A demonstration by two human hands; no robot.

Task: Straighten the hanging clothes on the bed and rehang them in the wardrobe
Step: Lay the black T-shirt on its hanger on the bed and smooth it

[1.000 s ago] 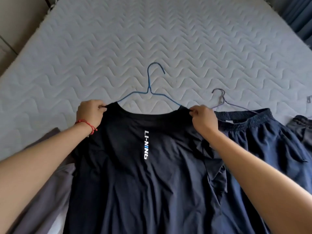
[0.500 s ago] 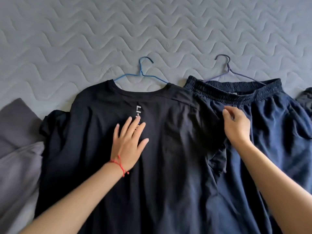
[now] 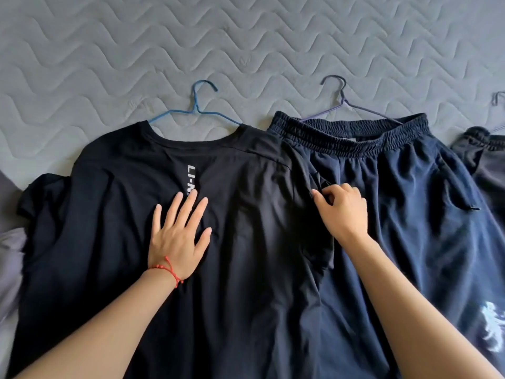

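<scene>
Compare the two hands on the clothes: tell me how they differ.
The left hand lies flat and open on the black T-shirt; the right hand is curled, pinching the T-shirt's sleeve edge. The left wrist wears a red bracelet; the right is bare. Both touch the T-shirt.

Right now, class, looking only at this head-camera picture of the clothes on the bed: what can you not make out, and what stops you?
- Lettering on the black T-shirt: head view, lower letters covered by the left hand.
- Blue hanger: shoulders hidden inside the shirt.
- Third garment: cut off by the right edge.
- White print on the navy shorts: blurred, cut by the right edge.
- Right hand: fingertips curled into dark fabric, grip unclear.
- Wardrobe: out of frame.
</scene>
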